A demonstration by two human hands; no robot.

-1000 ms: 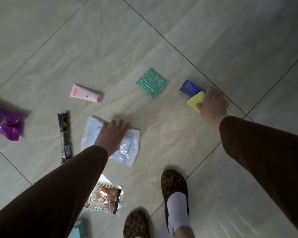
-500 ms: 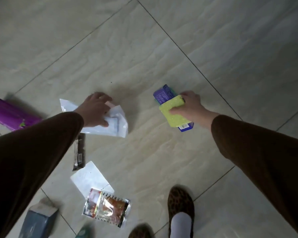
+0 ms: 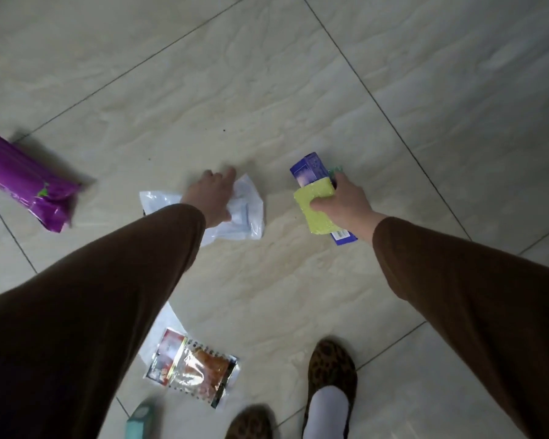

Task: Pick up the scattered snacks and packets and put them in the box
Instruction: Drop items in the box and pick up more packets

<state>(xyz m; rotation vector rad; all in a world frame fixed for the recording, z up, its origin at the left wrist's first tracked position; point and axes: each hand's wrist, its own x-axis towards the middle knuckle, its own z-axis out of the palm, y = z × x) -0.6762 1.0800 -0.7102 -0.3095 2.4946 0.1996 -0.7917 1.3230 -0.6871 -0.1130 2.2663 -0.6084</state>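
purple pack (image 3: 29, 182) and orange snack sachet (image 3: 192, 367) lie uncollected; our left hand (image 3: 211, 198) grips the clear packet (image 3: 244, 210), right hand (image 3: 343, 204) clamps yellow sponge (image 3: 314, 201) and blue box (image 3: 309, 169).

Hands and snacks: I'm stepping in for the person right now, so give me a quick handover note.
Left hand: gripping the white packet.
Right hand: holding the yellow packet, blue box and a green item, barely visible behind.
On the floor: purple pack, orange snack bag, white sheet under it, teal item at the bottom edge.
Collection box not in view; nothing visibly boxed yet.
Left: box what's held, then collect the rest.
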